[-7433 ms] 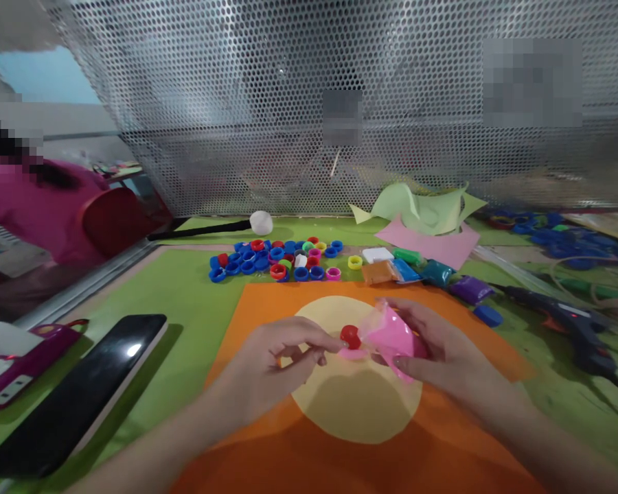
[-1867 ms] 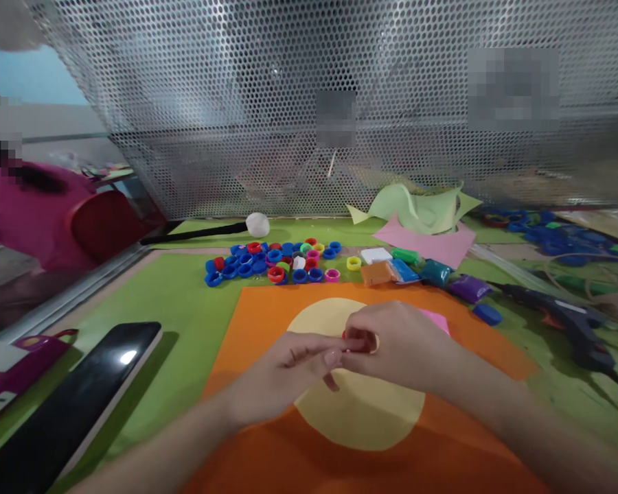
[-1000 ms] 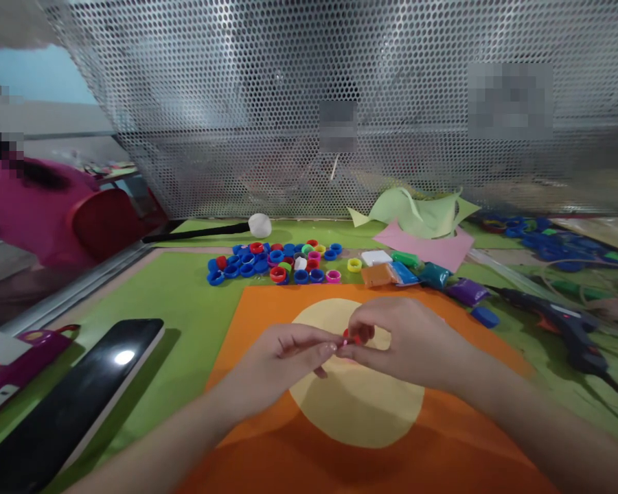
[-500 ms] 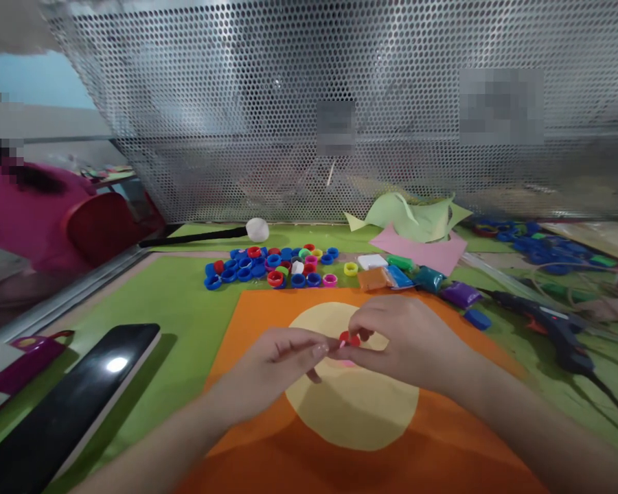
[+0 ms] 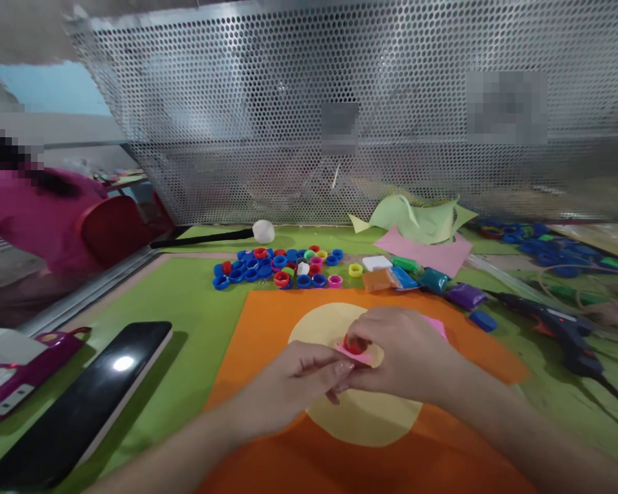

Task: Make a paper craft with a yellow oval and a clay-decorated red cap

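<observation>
Above a pale yellow paper circle [image 5: 360,422] on an orange sheet [image 5: 252,315], both my hands meet around a small piece. My left hand [image 5: 306,377] pinches the near edge of some pink paper [image 5: 361,355]. A red bottle cap [image 5: 351,344] sits on that paper, with the fingers of my right hand [image 5: 409,350] closed on it from above. More pink shows past the back of my right hand; whether it is the same piece I cannot tell.
Several bottle caps [image 5: 257,267] lie behind the orange sheet. Coloured clay packets [image 5: 466,296] and a glue gun [image 5: 561,329] are at right. A dark phone-like slab [image 5: 87,398] and purple power strip [image 5: 25,381] lie left. A person in pink [image 5: 36,206] sits beyond.
Both hands have come closer together. More pink paper shows under the red cap and beyond my right hand. The whole view has shifted slightly.
</observation>
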The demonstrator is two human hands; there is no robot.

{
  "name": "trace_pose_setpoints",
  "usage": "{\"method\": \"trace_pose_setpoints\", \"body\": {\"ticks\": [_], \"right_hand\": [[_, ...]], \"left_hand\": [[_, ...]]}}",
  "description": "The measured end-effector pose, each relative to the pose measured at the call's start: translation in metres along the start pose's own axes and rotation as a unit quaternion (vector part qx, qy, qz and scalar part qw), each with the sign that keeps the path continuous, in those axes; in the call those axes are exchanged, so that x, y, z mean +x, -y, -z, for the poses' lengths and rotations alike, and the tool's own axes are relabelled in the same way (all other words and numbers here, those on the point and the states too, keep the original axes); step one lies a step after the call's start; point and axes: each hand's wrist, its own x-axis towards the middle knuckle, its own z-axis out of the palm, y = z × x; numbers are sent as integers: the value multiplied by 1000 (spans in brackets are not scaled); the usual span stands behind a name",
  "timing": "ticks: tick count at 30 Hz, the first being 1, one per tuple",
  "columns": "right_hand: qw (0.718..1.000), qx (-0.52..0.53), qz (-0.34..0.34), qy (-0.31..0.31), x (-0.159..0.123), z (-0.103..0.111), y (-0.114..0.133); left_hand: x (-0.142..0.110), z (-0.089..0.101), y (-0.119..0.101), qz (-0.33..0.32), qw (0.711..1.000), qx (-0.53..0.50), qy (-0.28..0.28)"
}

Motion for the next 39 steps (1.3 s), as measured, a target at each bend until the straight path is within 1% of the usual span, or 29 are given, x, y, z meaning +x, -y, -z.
{"method": "trace_pose_setpoints", "body": {"ticks": [4,9,12,14,17,19,22,26,31,35,39], "right_hand": [[1000,8,-12,-6,-5,2,-5],[1000,-4,-26,1,-10,2,-6],[1000,-18,-19,11,-11,3,-8],[1000,-14,-16,1,-11,2,-11],[1000,-8,-17,-23,-12,-5,-18],[1000,-12,-14,-18,-11,-12,-22],[1000,-16,-7,0,-11,-20,-23],[1000,-19,-4,16,-10,-25,-22],[999,-23,-17,19,-9,-29,-20],[999,-21,-21,26,-9,-30,-20],[999,-16,-22,34,-8,-26,-20]], "left_hand": [[1,4,6,8,1000,-14,-20],[4,2,14,20,998,-31,-50],[5,4,13,8,995,-23,-93],[6,10,9,-2,991,-14,-134],[7,19,6,-12,983,-1,-183],[8,24,6,-14,980,9,-197],[9,25,8,-9,980,17,-200],[9,22,8,2,984,12,-179],[7,19,5,-2,986,24,-168],[6,20,6,7,985,29,-169],[7,21,8,5,985,18,-173]]}}
